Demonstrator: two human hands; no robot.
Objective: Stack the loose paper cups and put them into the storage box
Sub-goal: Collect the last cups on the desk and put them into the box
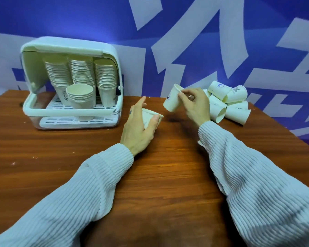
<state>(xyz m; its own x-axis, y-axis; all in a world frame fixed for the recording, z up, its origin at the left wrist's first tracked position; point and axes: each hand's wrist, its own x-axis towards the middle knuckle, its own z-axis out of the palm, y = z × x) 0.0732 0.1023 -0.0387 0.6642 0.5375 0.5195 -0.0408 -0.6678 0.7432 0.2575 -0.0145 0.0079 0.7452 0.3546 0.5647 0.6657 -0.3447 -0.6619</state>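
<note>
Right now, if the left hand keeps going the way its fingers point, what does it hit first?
Probably nothing close: the left hand, holding a cup, points up and slightly right, over bare table toward the blue wall. The storage box sits off to its left. Depth is unclear.

Matt paper cups — glossy plastic box — polished wood table.

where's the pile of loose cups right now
In the head view the pile of loose cups lies on its sides at the far right of the wooden table, against the blue wall, just behind the right hand.
</note>
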